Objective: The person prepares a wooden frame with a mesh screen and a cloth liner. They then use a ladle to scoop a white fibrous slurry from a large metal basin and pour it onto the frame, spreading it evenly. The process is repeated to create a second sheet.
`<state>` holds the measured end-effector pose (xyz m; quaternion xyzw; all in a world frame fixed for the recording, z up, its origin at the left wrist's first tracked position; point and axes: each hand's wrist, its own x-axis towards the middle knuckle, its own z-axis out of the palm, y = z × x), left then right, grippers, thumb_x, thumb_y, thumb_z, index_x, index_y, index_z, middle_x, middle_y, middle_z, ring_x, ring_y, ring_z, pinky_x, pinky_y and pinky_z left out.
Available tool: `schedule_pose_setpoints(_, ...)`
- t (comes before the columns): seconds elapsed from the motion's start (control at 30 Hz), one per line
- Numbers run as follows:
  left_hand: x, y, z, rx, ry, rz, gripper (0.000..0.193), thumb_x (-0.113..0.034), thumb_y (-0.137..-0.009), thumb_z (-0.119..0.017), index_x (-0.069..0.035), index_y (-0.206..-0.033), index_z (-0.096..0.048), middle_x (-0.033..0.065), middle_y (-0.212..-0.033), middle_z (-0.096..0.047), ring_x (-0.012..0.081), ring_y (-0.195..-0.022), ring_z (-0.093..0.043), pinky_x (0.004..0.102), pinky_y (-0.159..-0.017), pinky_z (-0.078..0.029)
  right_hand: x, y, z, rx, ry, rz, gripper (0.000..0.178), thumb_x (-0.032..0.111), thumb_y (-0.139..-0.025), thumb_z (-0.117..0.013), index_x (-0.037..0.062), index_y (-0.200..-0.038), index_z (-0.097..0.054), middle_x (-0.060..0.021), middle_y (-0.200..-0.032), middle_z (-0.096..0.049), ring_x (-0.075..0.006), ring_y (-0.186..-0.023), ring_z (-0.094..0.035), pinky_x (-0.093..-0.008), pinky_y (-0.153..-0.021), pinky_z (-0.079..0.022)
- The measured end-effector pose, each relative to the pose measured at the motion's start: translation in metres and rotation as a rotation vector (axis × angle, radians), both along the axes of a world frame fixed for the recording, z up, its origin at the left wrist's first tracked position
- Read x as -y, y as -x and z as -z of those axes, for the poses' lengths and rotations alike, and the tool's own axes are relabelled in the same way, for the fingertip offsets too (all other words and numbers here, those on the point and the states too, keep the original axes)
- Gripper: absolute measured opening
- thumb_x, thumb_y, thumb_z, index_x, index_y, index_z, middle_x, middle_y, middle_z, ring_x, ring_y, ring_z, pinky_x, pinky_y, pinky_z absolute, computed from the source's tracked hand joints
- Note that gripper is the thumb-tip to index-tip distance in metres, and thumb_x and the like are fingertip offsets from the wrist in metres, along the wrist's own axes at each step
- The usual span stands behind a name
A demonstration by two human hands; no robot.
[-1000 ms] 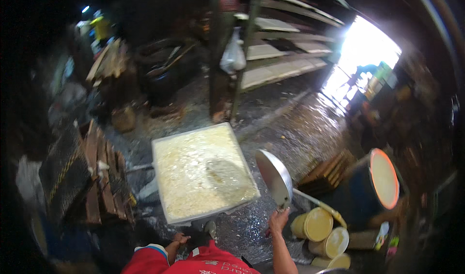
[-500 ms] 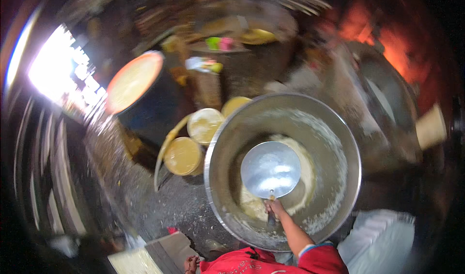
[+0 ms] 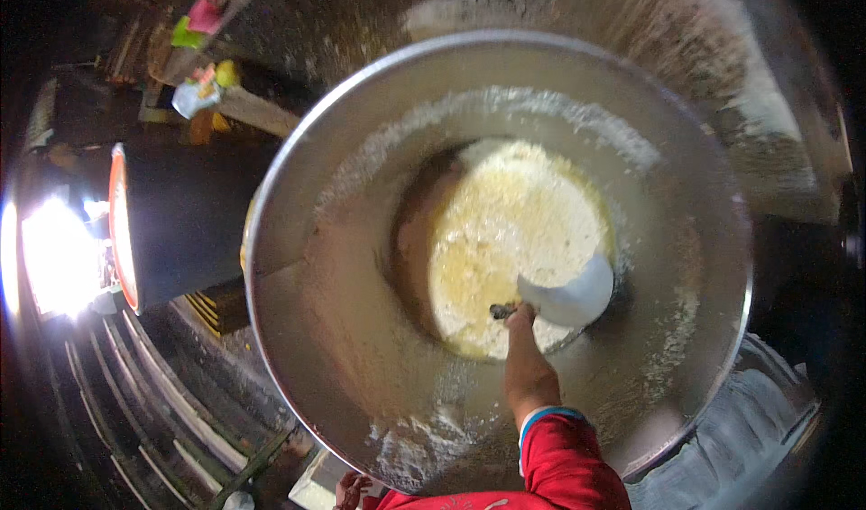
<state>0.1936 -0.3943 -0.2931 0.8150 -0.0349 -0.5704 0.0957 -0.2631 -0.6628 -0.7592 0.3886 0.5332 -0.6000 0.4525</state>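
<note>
A large metal pot [image 3: 316,239] fills the middle of the view. In its bottom lies a pale yellow-white, lumpy, wet mass [image 3: 496,212]. My right hand [image 3: 520,316] reaches down into the pot, closed round the dark handle of a large round metal ladle [image 3: 577,294]. The ladle's broad head is tilted and lies against the right side of the mass, its lower edge partly sunk or hidden there. At the bottom edge, just outside the pot's rim, my left hand [image 3: 352,489] shows only in part; its fingers look apart and loosely bent, with nothing visible in them.
Left of the pot stands a dark drum [image 3: 198,212] with an orange rim. Long slats [image 3: 162,402] lie at the lower left, and grey sheeting [image 3: 740,429] at the lower right. Small bright packets [image 3: 200,91] sit at the upper left.
My view has come closer over the pot. The ladle's head has gone from lying level above the pale mass to tilted at its right side, uncovering the mass.
</note>
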Motion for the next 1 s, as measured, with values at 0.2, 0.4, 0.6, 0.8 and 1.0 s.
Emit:
schedule_pose_setpoints(0.2, -0.021, -0.016, -0.007, 0.032, 0.082, -0.116, 0.034, -0.008, -0.089, -0.055, -0.001, -0.122, -0.048, 0.0116, -0.108, -0.060, 0.0263, -0.078, -0.063, 0.0369, -0.064, -0.057, 0.023, 0.070, 0.012, 0.219, 0.281, -0.617, 0.023, 0.004, -0.082, -0.050, 0.0159, -0.064, -0.045, 0.0003, -0.052, -0.038, -0.0122, -0.040, -0.036, -0.0286, -0.038, -0.030)
schedule_pose_setpoints(0.4, -0.046, 0.012, -0.019, 0.078, 0.100, -0.201, 0.032, -0.018, -0.087, -0.061, 0.001, -0.112, -0.055, 0.0148, -0.095, -0.065, 0.0255, -0.081, -0.066, 0.0355, -0.066, -0.055, 0.061, 0.123, -0.109, 0.071, 0.312, -1.409, 0.021, 0.013, -0.085, -0.057, 0.0059, -0.068, -0.049, -0.0019, -0.046, -0.041, -0.0166, -0.035, -0.042, -0.0322, -0.039, -0.038)
schedule_pose_setpoints(0.6, -0.128, 0.017, 0.002, 0.080, 0.186, -0.313, 0.042, -0.026, -0.081, -0.068, 0.000, -0.113, -0.055, 0.0134, -0.092, -0.067, 0.0214, -0.077, -0.066, 0.0320, -0.065, -0.052, 0.090, 0.108, -0.294, -0.047, 0.388, -1.757, 0.015, 0.008, -0.085, -0.057, 0.0035, -0.073, -0.049, -0.0034, -0.046, -0.043, -0.0169, -0.037, -0.047, -0.0346, -0.037, -0.041)
schedule_pose_setpoints(0.8, -0.173, 0.042, 0.022, 0.136, 0.301, -0.370, 0.053, -0.038, -0.078, -0.069, 0.000, -0.112, -0.056, 0.0068, -0.090, -0.067, 0.0158, -0.078, -0.063, 0.0288, -0.071, -0.049, 0.093, 0.034, -0.474, -0.152, 0.327, -2.158, 0.012, 0.001, -0.080, -0.059, 0.0010, -0.072, -0.049, -0.0087, -0.051, -0.046, -0.0216, -0.039, -0.050, -0.0371, -0.037, -0.044)
schedule_pose_setpoints(1.0, -0.296, 0.086, 0.090, 0.194, 0.405, -0.609, 0.056, -0.046, -0.077, -0.068, -0.002, -0.109, -0.059, 0.0062, -0.084, -0.067, 0.0150, -0.076, -0.062, 0.0296, -0.071, -0.049, 0.002, -0.084, -0.594, -0.100, 0.282, -2.349, 0.006, 0.018, -0.090, -0.055, 0.0128, -0.091, -0.052, 0.0024, -0.064, -0.046, -0.0080, -0.049, -0.041, -0.0197, -0.037, -0.033)
